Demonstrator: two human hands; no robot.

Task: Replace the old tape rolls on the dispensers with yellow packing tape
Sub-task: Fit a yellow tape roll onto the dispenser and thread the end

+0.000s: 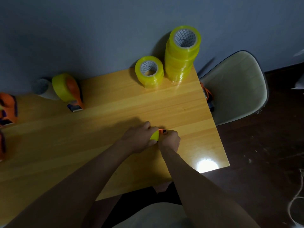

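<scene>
Glossy yellow wooden surface (102, 129) against a grey wall. Near its right side, both hands meet: left hand (138, 139) curls its fingers round a yellow tape roll (155, 135), right hand (170, 139) grips the orange dispenser (162, 131) carrying it. Spare translucent yellow rolls (181, 53) stand stacked at the far corner.

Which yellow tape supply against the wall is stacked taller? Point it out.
The tall stack at the table's far right corner, several rolls high. The short stack just left of it is only about two rolls high.
</scene>
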